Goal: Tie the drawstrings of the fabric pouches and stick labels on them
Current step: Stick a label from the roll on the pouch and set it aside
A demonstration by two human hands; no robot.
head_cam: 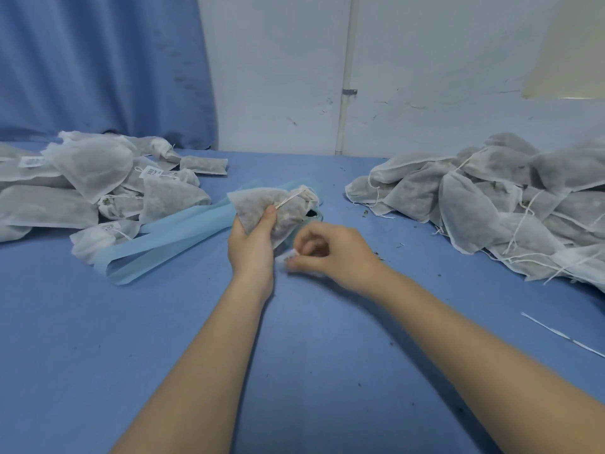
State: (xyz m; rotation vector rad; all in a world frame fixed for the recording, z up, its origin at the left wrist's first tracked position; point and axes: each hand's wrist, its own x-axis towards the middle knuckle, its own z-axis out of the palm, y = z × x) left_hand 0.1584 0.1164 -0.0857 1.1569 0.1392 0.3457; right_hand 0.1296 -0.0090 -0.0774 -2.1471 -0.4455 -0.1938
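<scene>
Pouch in hand: filled fabric pouch (pixel 275 209) was held above the blue table (pixel 163 339), mid-scene, neck cinched by its drawstring (pixel 289 199).
Left hand: left hand (pixel 252 244) gripped the pouch's lower corner, thumb on its face.
Right hand: right hand (pixel 330 253) pinched a small white label (pixel 288 255), just beside the pouch.
Handling: judged light, soft, loose-filled; body sags, so support from below.
Label site: flat fabric face looked best; thin label likely curls.
Piles: labelled pouches (pixel 91 188) left, unlabelled pouches (pixel 491 204) right.

White-grey pouches (pixel 271 208), pale blue strip (pixel 170 237), blue table (pixel 163 322).
</scene>
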